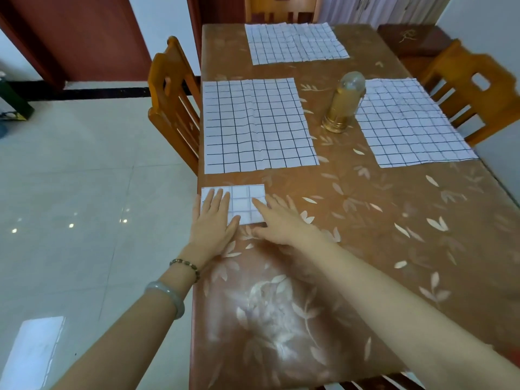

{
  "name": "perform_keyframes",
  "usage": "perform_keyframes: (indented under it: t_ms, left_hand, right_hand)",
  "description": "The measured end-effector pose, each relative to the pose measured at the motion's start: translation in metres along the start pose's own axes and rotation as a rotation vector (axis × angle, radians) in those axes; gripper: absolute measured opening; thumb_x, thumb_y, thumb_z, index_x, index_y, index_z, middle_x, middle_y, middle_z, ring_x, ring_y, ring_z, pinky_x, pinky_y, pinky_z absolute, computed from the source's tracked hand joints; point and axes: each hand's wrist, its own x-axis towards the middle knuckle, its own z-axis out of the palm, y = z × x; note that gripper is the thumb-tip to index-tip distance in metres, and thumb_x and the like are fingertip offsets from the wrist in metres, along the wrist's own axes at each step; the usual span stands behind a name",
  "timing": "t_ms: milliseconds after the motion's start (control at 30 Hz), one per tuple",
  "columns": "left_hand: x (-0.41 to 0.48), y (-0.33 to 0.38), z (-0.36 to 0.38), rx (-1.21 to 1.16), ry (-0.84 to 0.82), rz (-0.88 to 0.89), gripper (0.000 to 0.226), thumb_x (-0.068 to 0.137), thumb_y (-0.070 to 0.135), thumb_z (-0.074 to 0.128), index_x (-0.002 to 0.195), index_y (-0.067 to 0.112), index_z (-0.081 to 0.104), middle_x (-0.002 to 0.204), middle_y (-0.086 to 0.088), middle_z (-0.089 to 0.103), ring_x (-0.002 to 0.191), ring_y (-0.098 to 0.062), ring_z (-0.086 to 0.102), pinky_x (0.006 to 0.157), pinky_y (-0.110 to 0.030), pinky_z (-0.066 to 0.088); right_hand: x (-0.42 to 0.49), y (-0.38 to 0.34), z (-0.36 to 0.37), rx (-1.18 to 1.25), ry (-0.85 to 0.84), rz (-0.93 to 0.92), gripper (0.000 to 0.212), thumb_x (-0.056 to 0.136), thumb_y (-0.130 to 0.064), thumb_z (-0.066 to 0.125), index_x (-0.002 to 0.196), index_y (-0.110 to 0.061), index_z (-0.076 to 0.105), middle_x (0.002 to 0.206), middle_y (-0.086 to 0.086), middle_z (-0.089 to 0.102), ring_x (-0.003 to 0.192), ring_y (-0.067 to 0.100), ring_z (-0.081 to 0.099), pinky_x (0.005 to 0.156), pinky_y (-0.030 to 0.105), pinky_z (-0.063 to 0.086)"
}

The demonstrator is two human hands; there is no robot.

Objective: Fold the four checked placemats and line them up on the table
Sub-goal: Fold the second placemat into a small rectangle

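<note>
Pressing left hand (215, 218) and right hand (277, 220), fingers flat, on the folded placemat (244, 202) at the middle-left edge of the table (365, 220), I see 3 unfolded placemats (257, 125) (295, 42) (410, 122) farther up, glossy floor (84, 178) at left, the top chair (281, 9) cut off.

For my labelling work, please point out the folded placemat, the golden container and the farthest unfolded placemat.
folded placemat (244, 203): head view, uncovered middle of the cloth.
golden container (344, 104): head view, middle of its body.
farthest unfolded placemat (295, 43): head view, centre of the cloth.
</note>
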Motion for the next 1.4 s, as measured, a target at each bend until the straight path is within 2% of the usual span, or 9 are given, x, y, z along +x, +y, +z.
perform_keyframes:
  t_ms: [167, 267, 333, 433, 600, 967, 1067, 1167, 1400]
  left_hand:
    - [-0.045, 0.069, -0.061, -0.399, 0.129, -0.001, 0.067, 0.094, 0.044, 0.052, 0.148, 0.012, 0.029, 0.156, -0.006, 0.029, 0.144, -0.025, 0.021, 0.118, -0.044, 0.015]
    - [-0.089, 0.130, -0.101, -0.873, 0.044, 0.010, 0.080, 0.084, 0.032, 0.072, 0.149, 0.029, 0.024, 0.151, 0.012, 0.026, 0.127, 0.007, 0.038, 0.099, -0.012, 0.035]
    - [-0.116, 0.167, -0.115, -1.092, 0.016, 0.031, 0.089, 0.079, 0.023, 0.078, 0.149, 0.031, 0.024, 0.151, 0.012, 0.028, 0.126, 0.006, 0.043, 0.082, -0.001, 0.040]
    - [-0.153, 0.226, -0.124, -1.209, 0.005, 0.126, 0.097, 0.071, 0.025, 0.082, 0.147, 0.040, 0.024, 0.149, 0.011, 0.033, 0.134, 0.000, 0.038, 0.101, -0.017, 0.040]
    - [-0.209, 0.337, -0.132, -1.194, -0.083, 0.330, 0.100, 0.071, 0.026, 0.084, 0.147, 0.044, 0.021, 0.145, 0.015, 0.036, 0.131, 0.007, 0.039, 0.103, -0.017, 0.038]
    - [-0.282, 0.539, -0.101, -1.126, -0.380, 0.619, 0.102, 0.069, 0.033, 0.083, 0.146, 0.048, 0.018, 0.141, 0.013, 0.045, 0.126, 0.004, 0.046, 0.105, -0.024, 0.038]
    - [-0.282, 0.583, -0.082, -1.150, -0.446, 0.631, 0.100, 0.065, 0.036, 0.082, 0.144, 0.048, 0.022, 0.142, 0.011, 0.046, 0.126, 0.001, 0.047, 0.106, -0.029, 0.040]
    - [-0.272, 0.634, -0.065, -1.151, -0.454, 0.636, 0.095, 0.074, 0.023, 0.082, 0.146, 0.041, 0.023, 0.143, 0.007, 0.044, 0.125, -0.002, 0.048, 0.094, -0.014, 0.045]
    - [-0.203, 0.747, -0.027, -1.195, -0.354, 0.588, 0.091, 0.073, 0.025, 0.083, 0.145, 0.036, 0.028, 0.140, 0.011, 0.046, 0.130, -0.008, 0.041, 0.111, -0.031, 0.032]
  right_hand:
    - [-0.098, 0.017, -0.061, 0.249, 0.078, -0.052, 0.087, 0.081, -0.042, 0.065, 0.150, -0.025, 0.015, 0.149, 0.012, 0.031, 0.138, 0.029, 0.026, 0.112, 0.044, 0.026]
    - [-0.178, 0.038, -0.091, 0.462, 0.141, -0.080, 0.089, 0.080, -0.031, 0.071, 0.150, -0.024, 0.018, 0.152, 0.003, 0.029, 0.139, 0.016, 0.029, 0.101, 0.028, 0.040]
    - [-0.237, 0.054, -0.101, 0.610, 0.206, -0.070, 0.091, 0.077, -0.025, 0.076, 0.149, -0.029, 0.021, 0.150, -0.008, 0.031, 0.134, 0.005, 0.032, 0.091, 0.015, 0.043]
    - [-0.325, 0.087, -0.100, 0.784, 0.323, -0.038, 0.095, 0.070, -0.023, 0.082, 0.144, -0.042, 0.025, 0.143, -0.012, 0.039, 0.128, 0.006, 0.042, 0.104, 0.030, 0.042]
    - [-0.456, 0.145, -0.073, 0.922, 0.484, 0.025, 0.098, 0.070, -0.013, 0.082, 0.143, -0.044, 0.023, 0.151, -0.007, 0.028, 0.122, 0.007, 0.048, 0.096, 0.026, 0.048]
    - [-0.678, 0.273, 0.009, 1.171, 0.841, 0.405, 0.091, 0.072, -0.002, 0.078, 0.139, -0.040, 0.028, 0.139, 0.001, 0.042, 0.121, 0.013, 0.050, 0.078, 0.019, 0.052]
    - [-0.709, 0.301, 0.017, 1.195, 0.939, 0.465, 0.089, 0.072, 0.002, 0.077, 0.133, -0.041, 0.030, 0.136, 0.003, 0.044, 0.120, 0.016, 0.052, 0.084, 0.025, 0.053]
    - [-0.732, 0.338, 0.022, 1.199, 1.031, 0.487, 0.088, 0.071, 0.007, 0.075, 0.128, -0.046, 0.034, 0.137, 0.005, 0.046, 0.119, 0.016, 0.052, 0.091, 0.033, 0.051]
    - [-0.736, 0.462, 0.008, 1.168, 1.051, 0.522, 0.087, 0.073, 0.007, 0.074, 0.131, -0.043, 0.032, 0.135, 0.001, 0.047, 0.121, 0.011, 0.051, 0.098, 0.037, 0.048]
